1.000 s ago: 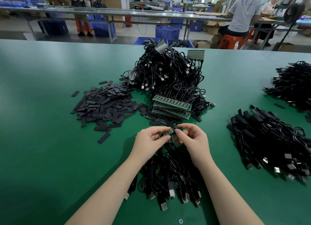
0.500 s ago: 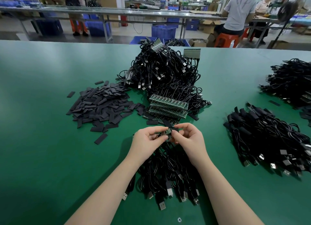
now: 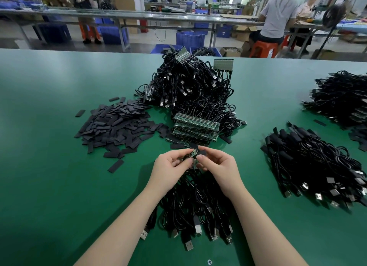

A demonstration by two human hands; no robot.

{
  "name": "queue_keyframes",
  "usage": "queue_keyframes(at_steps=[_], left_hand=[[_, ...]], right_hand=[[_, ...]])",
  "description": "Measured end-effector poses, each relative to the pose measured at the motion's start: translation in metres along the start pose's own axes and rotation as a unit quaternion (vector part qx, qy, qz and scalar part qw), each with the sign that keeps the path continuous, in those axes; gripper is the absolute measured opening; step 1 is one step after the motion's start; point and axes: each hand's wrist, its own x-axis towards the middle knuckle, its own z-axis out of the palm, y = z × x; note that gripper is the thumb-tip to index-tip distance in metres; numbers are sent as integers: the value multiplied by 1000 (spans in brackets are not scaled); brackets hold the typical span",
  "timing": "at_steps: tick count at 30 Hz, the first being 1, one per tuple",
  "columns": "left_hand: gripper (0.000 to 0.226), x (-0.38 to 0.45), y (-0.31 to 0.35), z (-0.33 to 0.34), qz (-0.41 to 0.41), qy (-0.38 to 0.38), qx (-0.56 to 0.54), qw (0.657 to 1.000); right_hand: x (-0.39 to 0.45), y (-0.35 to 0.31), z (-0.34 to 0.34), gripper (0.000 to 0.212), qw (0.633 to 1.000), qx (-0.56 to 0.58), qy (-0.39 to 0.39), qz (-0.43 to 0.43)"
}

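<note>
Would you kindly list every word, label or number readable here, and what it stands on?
No text can be read.
Small circuit board in left hand: markings too small.
Black sleeve in right hand: no print seen.
Stacked board strips: print too small.
Cardboard box behind: blurred.
Table: a round crossed mark, no letters.

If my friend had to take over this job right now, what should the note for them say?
Left hand pinches a small green circuit board on a cable end.
Right hand pinches a black sleeve at the board's tip; it looks not fully on yet.
Loose sleeve pile lies to the left, board strips just ahead, cable heap behind them.
Done: the cable bundle on the right seems sleeved.
Left: probably push this sleeve on, then do the heap.
</note>
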Motion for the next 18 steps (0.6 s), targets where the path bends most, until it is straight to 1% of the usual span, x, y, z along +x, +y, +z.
queue_keyframes(at_steps=[4,10,12,15,18], left_hand=[[31,0,-1,0,-4,-12,-7,1000],[31,0,-1,0,-7,-6,-5,1000],[31,0,-1,0,-6,0,-4,1000],[29,1,-2,0,-8,5,23,1000],[29,1,-2,0,-4,-1,52,999]], right_hand=[[-2,-1,2,21,1000,-14,-8,-14],[-3,1,2,21,999,-43,22,-22],[-1,3,1,18,999,-21,38,-22],[1,4,-1,4,996,58,70,-4],[2,5,0,7,991,112,70,0]])
